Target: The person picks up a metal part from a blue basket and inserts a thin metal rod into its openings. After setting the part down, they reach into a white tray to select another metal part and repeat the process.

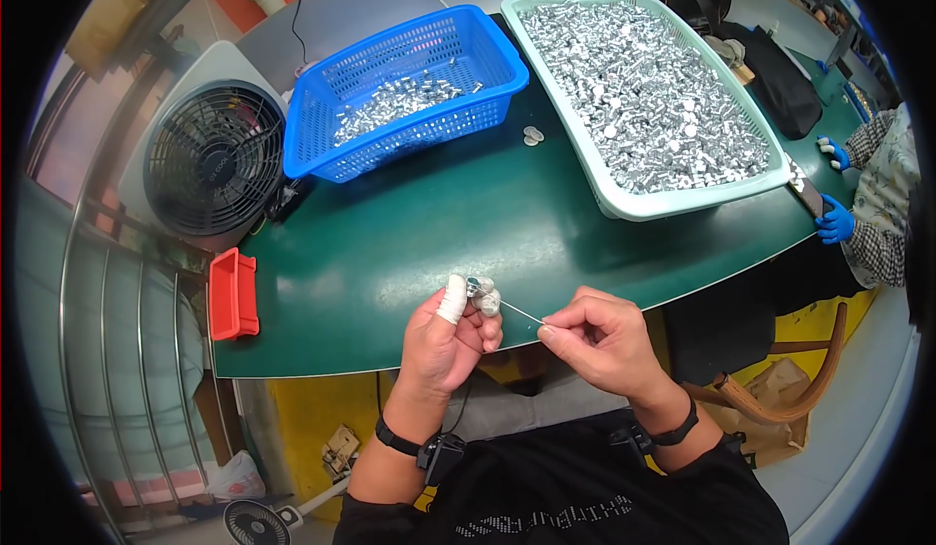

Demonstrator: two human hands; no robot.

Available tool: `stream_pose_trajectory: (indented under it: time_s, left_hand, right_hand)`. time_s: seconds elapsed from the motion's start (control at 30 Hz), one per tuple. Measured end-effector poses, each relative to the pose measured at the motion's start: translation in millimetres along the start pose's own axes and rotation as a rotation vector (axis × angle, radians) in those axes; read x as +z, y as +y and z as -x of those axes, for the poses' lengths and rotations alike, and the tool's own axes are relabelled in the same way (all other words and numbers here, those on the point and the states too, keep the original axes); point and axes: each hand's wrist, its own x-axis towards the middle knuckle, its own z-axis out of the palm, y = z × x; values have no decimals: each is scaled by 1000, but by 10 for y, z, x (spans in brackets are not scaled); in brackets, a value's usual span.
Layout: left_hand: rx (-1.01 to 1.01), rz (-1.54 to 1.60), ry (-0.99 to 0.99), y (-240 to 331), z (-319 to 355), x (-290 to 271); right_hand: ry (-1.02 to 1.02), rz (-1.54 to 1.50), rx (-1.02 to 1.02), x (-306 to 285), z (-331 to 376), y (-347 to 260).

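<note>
My left hand (441, 350) is raised over the front edge of the green table, its thumb and fingertips wrapped in white coverings. Between them it pinches a small shiny metal part (474, 289). My right hand (606, 345), to the right, is closed on a thin metal rod (522, 313). The rod points up and left toward the left fingertips; whether its tip touches the metal part is too small to tell. Beyond my hands, a blue perforated basket (429, 119) holds some small silvery metal parts. A pale green basket (673, 206) at right is heaped with similar ones.
A black-and-white fan (216, 158) stands left of the blue basket. Nearer sits a small red bin (234, 301). Several flat round pieces (532, 136) lie between the baskets. At the right edge a co-worker's blue-gloved hand (835, 221) shows, near a wooden chair (795, 399).
</note>
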Motion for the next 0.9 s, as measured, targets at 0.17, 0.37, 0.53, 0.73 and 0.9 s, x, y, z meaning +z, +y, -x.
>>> stream_pose_trajectory:
  time_s: [0.17,0.37,0.53,0.73,0.9]
  left_hand:
    - [22,-215,-5,-54,-2,77]
    - [48,-324,111,-21,45,37]
    - [100,-377,74,-34,21,5]
    - [154,-428,54,-30,-18,106]
    - [221,-421,100,-23,-46,201]
  right_hand:
    - [3,-11,22,-48,16,-17]
    - [-37,-237,152,80,20,160]
    - [53,172,-250,46,45,173]
    - [155,363,-412,45,44,153]
    - [24,-55,-188,-1,54,198]
